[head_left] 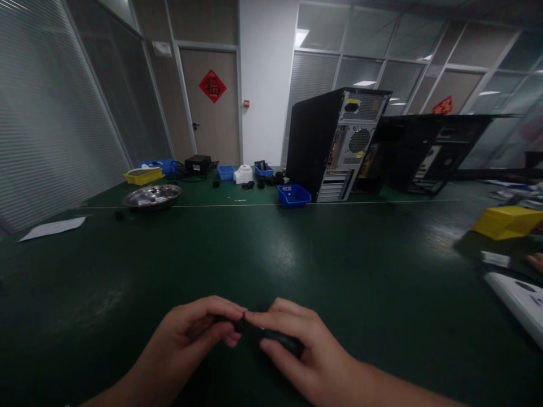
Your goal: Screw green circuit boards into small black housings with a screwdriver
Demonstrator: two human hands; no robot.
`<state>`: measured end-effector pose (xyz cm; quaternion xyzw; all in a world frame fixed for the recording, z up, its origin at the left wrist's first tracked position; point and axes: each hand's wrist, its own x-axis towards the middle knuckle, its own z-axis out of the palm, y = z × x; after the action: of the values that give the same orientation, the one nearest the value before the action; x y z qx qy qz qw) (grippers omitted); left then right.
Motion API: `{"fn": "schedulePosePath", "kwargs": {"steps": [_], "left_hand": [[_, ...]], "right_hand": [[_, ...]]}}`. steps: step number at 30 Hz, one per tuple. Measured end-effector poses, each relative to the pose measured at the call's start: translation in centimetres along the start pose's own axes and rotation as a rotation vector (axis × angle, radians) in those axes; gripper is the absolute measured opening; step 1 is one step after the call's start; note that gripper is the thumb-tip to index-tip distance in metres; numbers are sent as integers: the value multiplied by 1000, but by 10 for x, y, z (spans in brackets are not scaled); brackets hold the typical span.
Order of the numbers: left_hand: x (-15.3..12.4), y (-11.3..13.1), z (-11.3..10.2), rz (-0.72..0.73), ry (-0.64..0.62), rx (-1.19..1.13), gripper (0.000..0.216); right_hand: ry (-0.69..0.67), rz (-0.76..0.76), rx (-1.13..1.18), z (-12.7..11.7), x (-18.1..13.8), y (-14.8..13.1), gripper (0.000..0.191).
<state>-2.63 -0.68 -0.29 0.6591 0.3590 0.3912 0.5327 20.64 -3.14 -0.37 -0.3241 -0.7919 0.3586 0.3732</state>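
My left hand (203,326) pinches a small dark part (238,325) between thumb and fingers, low in the middle of the head view. Much of that part is hidden by the fingers, so its kind cannot be made out. Close beside it, my right hand (299,339) is closed round a dark, rounded handle-like object (285,341), whose far end points toward the left hand. The right index fingertip meets the left fingertips at the small part. Both hands are just above the green tabletop (271,254).
A blue bin (294,195) stands before a black computer case (322,144). Farther left are a metal bowl (151,196) and a yellow tray (143,176). At right lie a yellow box (507,221) and a white device (517,305), near another person's fingers (537,262).
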Motion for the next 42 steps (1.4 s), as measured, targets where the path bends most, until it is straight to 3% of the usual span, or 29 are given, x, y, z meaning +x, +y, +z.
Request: {"fn": "schedulePosePath", "kwargs": {"steps": [6,17,20,24,26,29,34,38,42], "left_hand": [[3,4,3,-145,36,-136,9],[1,1,0,-164,-26,-95,12],[2,0,-4,-144,-66,23,12],[2,7,-3,-75,-302,279,16],[0,11,-2,-20,-411,381,18],[-3,12,1,59,-476,428,22],[-5,9,-1,81,-441,452,31],[-6,12,-2,96,-315,630,11],[-5,13,2,132,-348,867,37]], "right_hand": [[-21,-37,26,-1,-1,-2,39],[-41,-56,-15,-3,-3,-1,39],[22,-76,0,-4,-4,1,40],[122,-56,5,-5,-2,3,37],[125,-45,5,-5,-1,4,36],[103,-53,5,-4,-1,5,36],[105,-71,-31,-4,-2,4,36],[137,1,-97,-4,-4,1,39],[-48,88,-161,-3,-2,-1,30]]}}
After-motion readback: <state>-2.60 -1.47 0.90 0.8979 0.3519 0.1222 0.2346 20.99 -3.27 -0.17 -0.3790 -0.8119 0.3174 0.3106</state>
